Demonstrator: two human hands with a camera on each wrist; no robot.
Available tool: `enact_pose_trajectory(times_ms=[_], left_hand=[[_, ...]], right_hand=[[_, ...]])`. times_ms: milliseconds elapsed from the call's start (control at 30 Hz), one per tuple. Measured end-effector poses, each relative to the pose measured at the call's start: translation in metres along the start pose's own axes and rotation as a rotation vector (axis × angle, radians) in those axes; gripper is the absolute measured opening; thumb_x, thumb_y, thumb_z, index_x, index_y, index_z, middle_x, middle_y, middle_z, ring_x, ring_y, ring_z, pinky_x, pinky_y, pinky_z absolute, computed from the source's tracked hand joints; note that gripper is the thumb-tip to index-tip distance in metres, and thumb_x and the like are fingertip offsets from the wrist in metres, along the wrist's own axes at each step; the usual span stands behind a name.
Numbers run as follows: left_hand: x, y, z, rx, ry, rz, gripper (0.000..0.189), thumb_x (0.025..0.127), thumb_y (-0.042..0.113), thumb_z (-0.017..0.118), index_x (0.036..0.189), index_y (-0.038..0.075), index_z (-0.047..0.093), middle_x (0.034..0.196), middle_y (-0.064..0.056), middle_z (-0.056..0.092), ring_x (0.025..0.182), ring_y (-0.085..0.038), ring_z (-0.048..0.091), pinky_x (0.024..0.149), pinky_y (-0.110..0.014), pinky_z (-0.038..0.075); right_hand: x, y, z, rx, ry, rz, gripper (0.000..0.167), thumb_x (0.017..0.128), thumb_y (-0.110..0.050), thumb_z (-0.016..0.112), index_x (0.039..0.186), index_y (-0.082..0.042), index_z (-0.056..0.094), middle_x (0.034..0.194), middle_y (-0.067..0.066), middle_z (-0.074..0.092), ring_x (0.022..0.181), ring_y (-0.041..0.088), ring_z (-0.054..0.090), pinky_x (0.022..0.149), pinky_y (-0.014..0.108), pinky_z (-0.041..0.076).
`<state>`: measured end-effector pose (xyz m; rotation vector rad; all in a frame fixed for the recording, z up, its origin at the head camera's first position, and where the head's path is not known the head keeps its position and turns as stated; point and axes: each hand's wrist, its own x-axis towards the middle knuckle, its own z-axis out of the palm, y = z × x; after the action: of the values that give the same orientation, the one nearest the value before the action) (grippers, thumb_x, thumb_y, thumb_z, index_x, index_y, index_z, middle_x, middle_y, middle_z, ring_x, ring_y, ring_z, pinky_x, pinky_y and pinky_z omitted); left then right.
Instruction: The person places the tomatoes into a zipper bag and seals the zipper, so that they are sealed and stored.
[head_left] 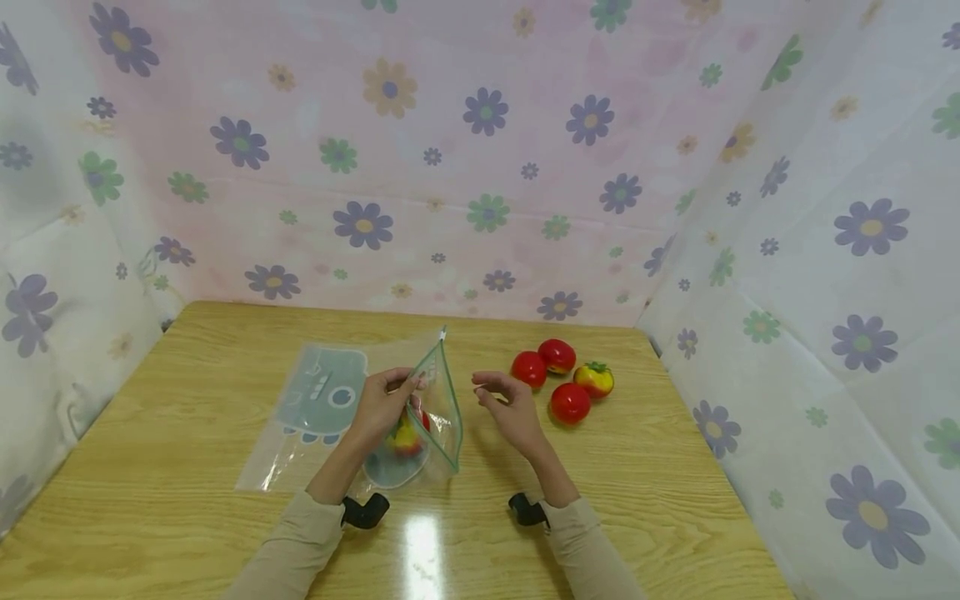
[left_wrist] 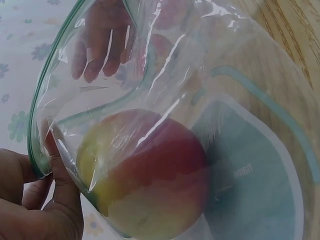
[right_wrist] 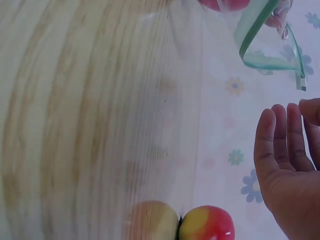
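My left hand (head_left: 382,408) pinches the green-edged rim of a clear zip bag (head_left: 447,408), whose mouth gapes toward the right. Inside the bag sits a round yellow-and-red fruit (left_wrist: 145,172), seen through the plastic against a blue-green print. My right hand (head_left: 513,408) is just right of the bag's mouth, holding nothing, its fingers slightly bent and apart from the bag. To the right of that hand, several fruits stand grouped on the table: glossy red ones (head_left: 570,404) and a yellow-and-red one (head_left: 594,380) with a green leafy top.
A printed clear bag (head_left: 318,387) lies flat on the wooden table (head_left: 187,400), left of my left hand. Flower-patterned sheets (head_left: 450,167) hang behind the table and along both sides. Black wrist mounts (head_left: 365,511) stick out from both wrists over the tabletop.
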<state>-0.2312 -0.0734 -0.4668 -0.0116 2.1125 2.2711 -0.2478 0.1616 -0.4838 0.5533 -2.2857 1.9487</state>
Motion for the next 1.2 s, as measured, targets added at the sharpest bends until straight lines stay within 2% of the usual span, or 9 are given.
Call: enact_pose_trajectory(times_ms=[133, 333, 500, 633, 767, 900, 967, 1100, 1200], left_hand=[[-0.001, 0.0, 0.001, 0.006, -0.002, 0.01, 0.025, 0.104, 0.008, 0.057, 0.119, -0.01, 0.066, 0.102, -0.022, 0.069, 0.065, -0.011, 0.063, 0.059, -0.021, 0.055], [-0.001, -0.001, 0.001, 0.002, 0.014, 0.024, 0.024, 0.104, 0.008, 0.058, 0.118, -0.01, 0.067, 0.102, -0.021, 0.07, 0.065, -0.011, 0.062, 0.058, -0.02, 0.054], [-0.003, -0.002, 0.002, 0.0, 0.038, 0.035, 0.023, 0.104, 0.008, 0.058, 0.116, -0.009, 0.068, 0.1, -0.02, 0.071, 0.064, -0.009, 0.062, 0.055, -0.019, 0.051], [-0.002, -0.001, 0.002, -0.008, 0.052, 0.037, 0.023, 0.104, 0.008, 0.058, 0.116, -0.009, 0.068, 0.098, -0.017, 0.071, 0.063, -0.008, 0.062, 0.053, -0.018, 0.05], [-0.001, -0.001, 0.003, -0.023, 0.052, 0.034, 0.022, 0.103, 0.008, 0.059, 0.116, -0.009, 0.068, 0.095, -0.015, 0.071, 0.061, -0.009, 0.061, 0.052, -0.018, 0.049], [-0.001, -0.002, 0.003, -0.034, 0.048, 0.033, 0.022, 0.103, 0.008, 0.059, 0.115, -0.01, 0.067, 0.096, -0.017, 0.071, 0.059, -0.01, 0.061, 0.051, -0.019, 0.05], [-0.001, -0.001, 0.003, -0.03, 0.049, 0.031, 0.022, 0.103, 0.007, 0.059, 0.115, -0.009, 0.067, 0.097, -0.018, 0.07, 0.06, -0.01, 0.061, 0.052, -0.019, 0.05], [-0.001, 0.0, 0.003, -0.027, 0.046, 0.025, 0.022, 0.103, 0.007, 0.059, 0.116, -0.009, 0.067, 0.096, -0.016, 0.071, 0.061, -0.009, 0.061, 0.052, -0.018, 0.05], [-0.001, 0.0, 0.003, -0.036, 0.04, 0.03, 0.023, 0.103, 0.007, 0.059, 0.117, -0.01, 0.066, 0.094, -0.014, 0.071, 0.06, -0.009, 0.061, 0.053, -0.019, 0.052]], right_hand=[[0.0, 0.002, -0.004, -0.026, 0.07, 0.018, 0.021, 0.097, 0.007, 0.063, 0.116, 0.01, 0.067, 0.118, 0.035, 0.063, 0.101, 0.033, 0.067, 0.081, 0.02, 0.058], [-0.003, 0.002, -0.009, -0.101, 0.153, 0.071, 0.018, 0.098, 0.002, 0.063, 0.114, 0.001, 0.071, 0.119, 0.028, 0.066, 0.103, 0.019, 0.064, 0.082, 0.021, 0.055], [-0.004, 0.004, -0.013, -0.145, 0.217, 0.069, 0.018, 0.098, 0.002, 0.063, 0.114, 0.0, 0.072, 0.119, 0.025, 0.068, 0.103, 0.019, 0.064, 0.085, 0.02, 0.054], [-0.002, 0.005, -0.017, -0.174, 0.277, 0.048, 0.02, 0.098, 0.002, 0.063, 0.116, 0.004, 0.071, 0.117, 0.024, 0.069, 0.104, 0.026, 0.064, 0.086, 0.019, 0.053], [-0.004, -0.01, -0.019, -0.214, 0.301, 0.05, 0.021, 0.099, 0.002, 0.061, 0.117, 0.009, 0.068, 0.116, 0.027, 0.069, 0.105, 0.033, 0.065, 0.085, 0.019, 0.051], [-0.001, 0.0, -0.024, -0.224, 0.344, 0.036, 0.022, 0.099, -0.001, 0.063, 0.119, 0.008, 0.067, 0.117, 0.024, 0.069, 0.103, 0.03, 0.064, 0.084, 0.019, 0.049], [0.001, 0.013, -0.027, -0.211, 0.379, 0.018, 0.022, 0.098, -0.002, 0.065, 0.119, 0.006, 0.068, 0.118, 0.021, 0.07, 0.104, 0.028, 0.062, 0.088, 0.023, 0.049], [0.001, 0.014, -0.029, -0.208, 0.435, 0.001, 0.024, 0.095, 0.002, 0.066, 0.119, 0.004, 0.068, 0.122, 0.018, 0.068, 0.115, 0.031, 0.059, 0.106, 0.042, 0.045], [0.001, 0.014, -0.03, -0.238, 0.457, 0.007, 0.029, 0.093, 0.004, 0.067, 0.122, 0.004, 0.066, 0.127, 0.019, 0.064, 0.124, 0.034, 0.055, 0.114, 0.052, 0.04]])
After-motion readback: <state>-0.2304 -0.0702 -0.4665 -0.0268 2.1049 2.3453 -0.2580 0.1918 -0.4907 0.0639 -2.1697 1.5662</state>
